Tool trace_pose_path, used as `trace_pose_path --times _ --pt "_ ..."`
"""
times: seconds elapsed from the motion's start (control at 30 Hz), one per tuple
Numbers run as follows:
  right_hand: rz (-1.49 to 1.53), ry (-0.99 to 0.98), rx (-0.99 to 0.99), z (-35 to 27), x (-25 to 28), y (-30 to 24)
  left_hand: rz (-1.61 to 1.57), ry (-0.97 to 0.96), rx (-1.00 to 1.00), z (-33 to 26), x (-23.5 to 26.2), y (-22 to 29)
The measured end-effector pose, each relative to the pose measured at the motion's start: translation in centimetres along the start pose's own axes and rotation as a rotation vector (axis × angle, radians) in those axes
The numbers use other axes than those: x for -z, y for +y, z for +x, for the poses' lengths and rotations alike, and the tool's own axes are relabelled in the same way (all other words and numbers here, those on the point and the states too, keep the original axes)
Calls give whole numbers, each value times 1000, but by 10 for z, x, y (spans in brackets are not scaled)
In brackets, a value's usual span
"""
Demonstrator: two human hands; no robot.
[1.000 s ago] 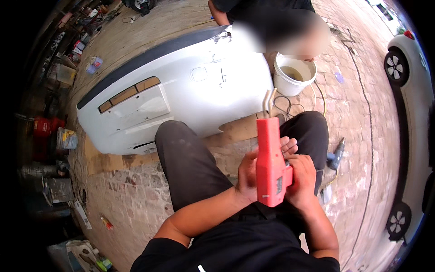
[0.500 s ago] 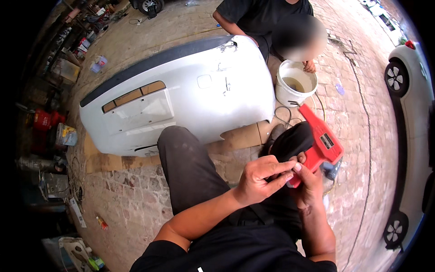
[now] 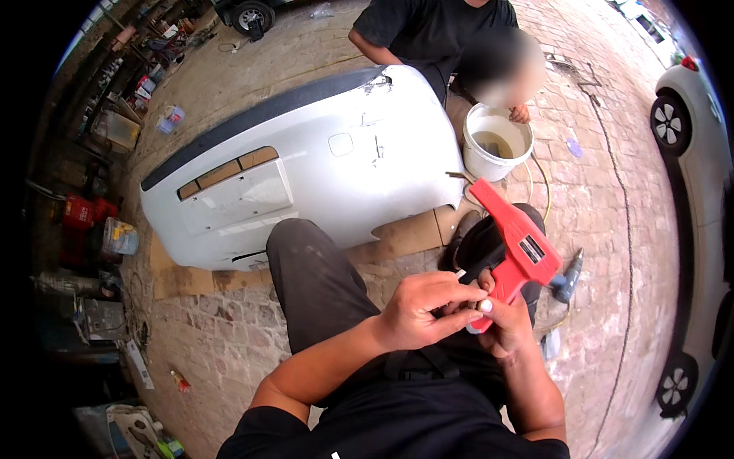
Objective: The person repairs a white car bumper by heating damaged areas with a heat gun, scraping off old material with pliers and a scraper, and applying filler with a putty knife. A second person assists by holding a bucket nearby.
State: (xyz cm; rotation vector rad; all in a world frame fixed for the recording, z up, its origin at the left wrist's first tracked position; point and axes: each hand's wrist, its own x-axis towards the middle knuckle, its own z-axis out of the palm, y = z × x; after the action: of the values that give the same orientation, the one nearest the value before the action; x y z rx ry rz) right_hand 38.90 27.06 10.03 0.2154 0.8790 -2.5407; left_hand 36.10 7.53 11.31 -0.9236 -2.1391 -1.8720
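Note:
A red pistol-shaped hot stapler (image 3: 521,239) is held by its handle in my right hand (image 3: 511,327). Its narrow nose points up toward the bumper, with a thin prong at the tip. My left hand (image 3: 419,307) meets the right thumb beside the handle, finger and thumb pinched together. Whatever lies in that pinch is too small and too covered to make out. Beyond my knees rests a white car bumper (image 3: 321,183) with a dark lower strip, scuff marks and black cracks; a cardboard sheet (image 3: 417,233) lies under it.
A co-worker in black crouches at the far right, one hand at the rim of a white bucket (image 3: 489,164) of murky water. A heat gun (image 3: 567,277) lies right of my knee, near cables. Cluttered shelves line the left; a white car (image 3: 699,191) stands at right.
The stapler and both hands have shifted slightly left, and more of the heat gun shows. My hands keep their hold. The view has tilted a little.

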Motion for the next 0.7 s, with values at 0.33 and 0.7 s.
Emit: trace_pose_path --times 0.33,0.7 --pt "-795 71 372 -19 30 -41 -339 163 484 -14 59 -7" --pt "-674 -186 131 -38 58 -55 -622 137 660 -13 75 -3"
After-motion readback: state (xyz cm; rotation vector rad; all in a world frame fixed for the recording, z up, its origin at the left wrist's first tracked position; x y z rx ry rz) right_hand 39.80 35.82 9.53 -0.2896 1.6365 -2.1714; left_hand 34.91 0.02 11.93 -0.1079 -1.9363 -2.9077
